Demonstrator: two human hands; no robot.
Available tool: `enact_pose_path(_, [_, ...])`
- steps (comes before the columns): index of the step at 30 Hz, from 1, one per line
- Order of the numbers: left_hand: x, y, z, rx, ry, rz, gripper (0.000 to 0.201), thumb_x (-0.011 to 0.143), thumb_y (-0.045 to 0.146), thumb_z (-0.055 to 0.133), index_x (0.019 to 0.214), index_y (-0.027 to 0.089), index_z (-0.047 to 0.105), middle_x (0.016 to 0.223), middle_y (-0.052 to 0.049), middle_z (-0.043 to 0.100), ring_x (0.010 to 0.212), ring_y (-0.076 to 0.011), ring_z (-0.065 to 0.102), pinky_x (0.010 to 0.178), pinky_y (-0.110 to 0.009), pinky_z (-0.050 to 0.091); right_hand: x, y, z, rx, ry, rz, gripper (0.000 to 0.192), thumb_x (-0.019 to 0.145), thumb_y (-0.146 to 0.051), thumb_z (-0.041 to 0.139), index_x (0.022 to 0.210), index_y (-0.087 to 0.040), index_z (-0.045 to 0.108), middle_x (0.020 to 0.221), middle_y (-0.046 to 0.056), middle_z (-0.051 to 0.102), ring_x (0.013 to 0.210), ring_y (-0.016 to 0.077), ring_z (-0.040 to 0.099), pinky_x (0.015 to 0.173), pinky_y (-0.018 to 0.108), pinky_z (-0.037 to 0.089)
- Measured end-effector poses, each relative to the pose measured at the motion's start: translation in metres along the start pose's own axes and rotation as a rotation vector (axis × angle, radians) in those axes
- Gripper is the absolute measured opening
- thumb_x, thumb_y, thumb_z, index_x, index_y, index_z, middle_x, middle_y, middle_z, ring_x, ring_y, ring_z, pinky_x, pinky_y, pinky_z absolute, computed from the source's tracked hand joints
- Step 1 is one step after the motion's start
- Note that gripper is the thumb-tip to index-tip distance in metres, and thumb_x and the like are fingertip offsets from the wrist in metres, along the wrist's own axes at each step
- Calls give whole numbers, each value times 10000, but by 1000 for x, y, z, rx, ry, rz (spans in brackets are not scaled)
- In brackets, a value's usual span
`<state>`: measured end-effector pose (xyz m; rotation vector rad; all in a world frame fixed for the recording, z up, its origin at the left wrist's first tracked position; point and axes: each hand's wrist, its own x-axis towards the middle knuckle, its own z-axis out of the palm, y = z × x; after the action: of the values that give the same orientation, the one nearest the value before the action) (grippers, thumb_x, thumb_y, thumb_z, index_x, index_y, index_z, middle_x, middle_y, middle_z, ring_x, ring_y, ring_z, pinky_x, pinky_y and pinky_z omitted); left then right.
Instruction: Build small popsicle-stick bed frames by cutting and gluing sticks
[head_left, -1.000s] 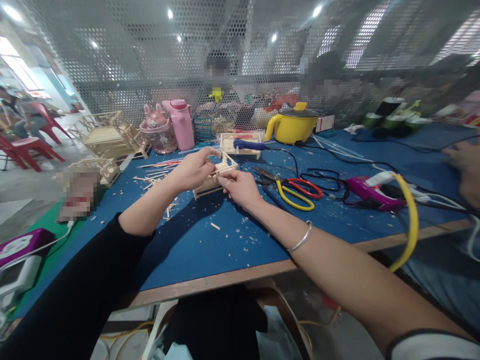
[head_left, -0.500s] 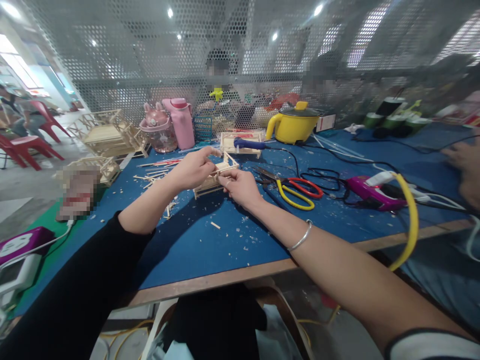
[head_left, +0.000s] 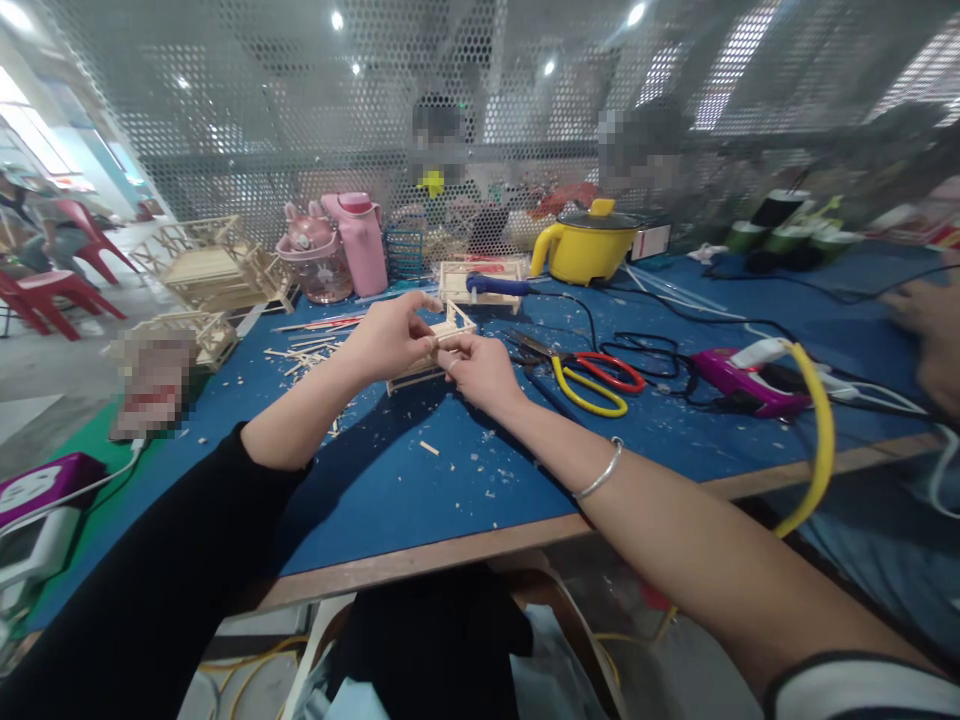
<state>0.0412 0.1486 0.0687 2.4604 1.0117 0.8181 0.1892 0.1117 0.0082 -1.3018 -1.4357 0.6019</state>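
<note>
A small model built of thin wooden sticks (head_left: 459,318) stands on the blue tabletop between my hands. My left hand (head_left: 391,335) comes over its left side, thumb and fingers closed on it near the middle. From the right, my right hand (head_left: 484,372) pinches the model's near edge, its fingertips almost meeting those of the left. My fingers cover much of the model's centre. Just behind it, a blue-handled tool with a cord (head_left: 498,287) rests on another stick-built frame (head_left: 491,270). Loose wooden sticks (head_left: 304,355) lie left of my left hand.
Scissors with red and yellow handles (head_left: 592,385) lie to the right, near black cords and a purple power strip (head_left: 750,385). A yellow pot (head_left: 592,250), a pink bottle (head_left: 364,245) and larger stick models (head_left: 214,270) stand behind. Another person's hand (head_left: 930,320) is at far right.
My left index finger and thumb have drawn slightly closer to my right fingertips on the model. The view has shifted a little; the other things lie as before.
</note>
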Motion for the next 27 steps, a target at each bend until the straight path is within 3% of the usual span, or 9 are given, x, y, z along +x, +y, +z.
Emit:
enact_pose_path(6, [0,1,1,-28,2,-12,404,682,129,594,1085,162,597,770,-36,719,715,-166,667,656,-257,460,0,-1,0,-21,3,-17,169,729,-243,612,791,-129,720,483,-30,560,447,93,510,486,205,389])
enact_pose_path(12, [0,6,-2,-5,61,-29,299,804,191,463,1053,156,624,726,-31,689,656,-148,628,621,-257,443,-1,1,0,-9,14,-26,187,716,-221,603,822,-130,728,488,-32,566,449,93,511,502,206,401])
enact_pose_path(19, [-2,7,-1,52,18,21,423,693,136,580,1115,160,581,803,-30,729,736,-156,673,681,-252,469,0,0,1,25,9,-27,177,701,-226,591,785,-130,714,521,-29,566,465,91,509,505,205,400])
enact_pose_path(27, [-4,12,6,154,125,62,363,711,121,558,1068,173,597,793,-27,733,764,-171,672,702,-272,469,0,-4,-1,-25,41,-73,200,718,-230,560,790,-135,721,503,-42,544,468,84,474,501,198,364])
